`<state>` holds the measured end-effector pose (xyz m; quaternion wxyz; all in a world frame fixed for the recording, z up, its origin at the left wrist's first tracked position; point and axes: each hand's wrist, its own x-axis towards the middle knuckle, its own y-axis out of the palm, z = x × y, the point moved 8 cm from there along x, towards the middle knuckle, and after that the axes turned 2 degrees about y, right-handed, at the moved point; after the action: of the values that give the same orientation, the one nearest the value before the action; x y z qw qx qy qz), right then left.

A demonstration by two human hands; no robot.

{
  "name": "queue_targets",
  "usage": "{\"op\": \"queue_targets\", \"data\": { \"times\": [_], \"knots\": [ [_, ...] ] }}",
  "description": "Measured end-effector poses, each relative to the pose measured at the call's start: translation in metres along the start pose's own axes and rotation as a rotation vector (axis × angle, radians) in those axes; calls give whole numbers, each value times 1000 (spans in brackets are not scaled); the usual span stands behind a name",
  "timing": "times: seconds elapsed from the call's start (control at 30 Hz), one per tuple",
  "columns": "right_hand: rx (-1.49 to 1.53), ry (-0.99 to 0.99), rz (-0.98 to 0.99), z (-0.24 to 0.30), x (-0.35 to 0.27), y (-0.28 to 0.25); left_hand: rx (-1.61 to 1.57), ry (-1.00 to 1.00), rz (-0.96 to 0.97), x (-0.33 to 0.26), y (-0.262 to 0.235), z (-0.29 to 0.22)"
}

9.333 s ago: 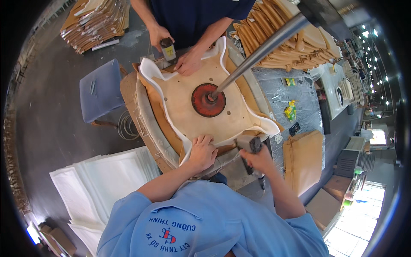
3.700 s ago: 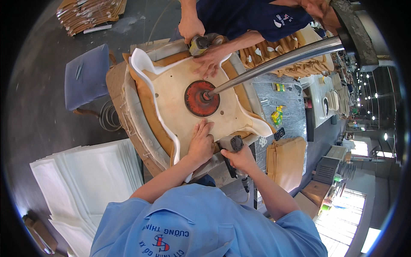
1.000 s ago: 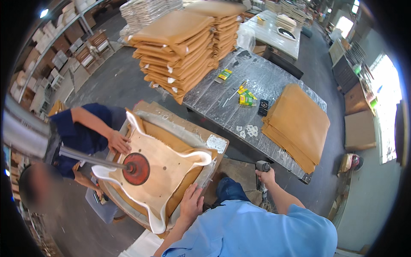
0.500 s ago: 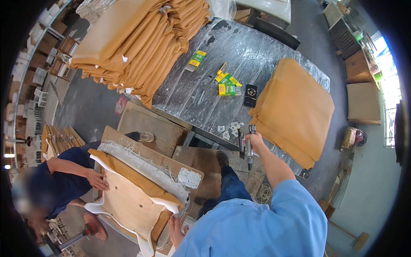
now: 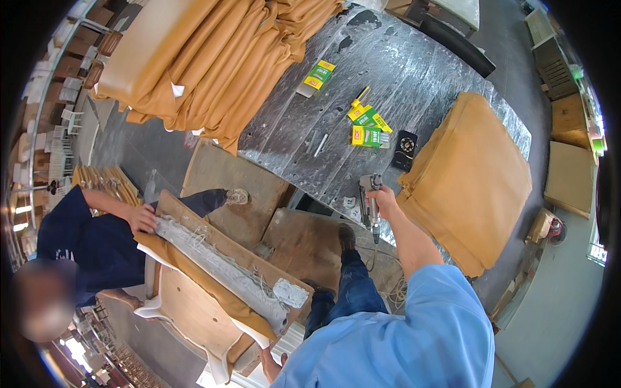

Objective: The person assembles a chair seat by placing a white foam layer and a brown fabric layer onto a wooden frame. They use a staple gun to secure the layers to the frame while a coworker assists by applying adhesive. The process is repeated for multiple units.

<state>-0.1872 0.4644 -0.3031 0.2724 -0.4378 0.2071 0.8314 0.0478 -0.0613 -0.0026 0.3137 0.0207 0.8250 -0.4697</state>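
Observation:
My right hand [image 5: 386, 202] is closed around the handle of a metal staple gun [image 5: 371, 199], over the near edge of the grey table. My left hand [image 5: 270, 366] lies low in the picture at the near corner of a chair seat; its thumb stands apart from the fingers, and it seems to touch the edge. The seat shows a pale wooden board [image 5: 197, 304], with brown upholstery [image 5: 213, 288] and white padding folded along its side. It stands on a padded work stand [image 5: 223, 262]. My sleeve hides part of the left hand.
A co-worker's hand [image 5: 141, 218] rests at the stand's far left end. On the table [image 5: 284, 139] are green-yellow staple boxes [image 5: 367, 136], a black phone-like object [image 5: 405, 150], staple strips [image 5: 321, 145], a brown sheet stack [image 5: 475, 187] and a tall brown pile [image 5: 194, 64].
The view has shifted, so the table appears closer. The co-worker's hand has gone from the seat board to the stand's end. My right hand still holds the staple gun.

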Motion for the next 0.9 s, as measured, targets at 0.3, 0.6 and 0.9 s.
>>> {"op": "queue_targets", "data": {
  "times": [0.3,0.6,0.9],
  "knots": [
    [-30,13,92,-17,11,6,-2,-71,15,2,10,-1],
    [-690,-216,-425,5,27,-28,10,-71,52,17,12,-14],
    [-1231,-494,-507,68,-39,-90,-5,-50,54,17,15,-7]
  ]
}}
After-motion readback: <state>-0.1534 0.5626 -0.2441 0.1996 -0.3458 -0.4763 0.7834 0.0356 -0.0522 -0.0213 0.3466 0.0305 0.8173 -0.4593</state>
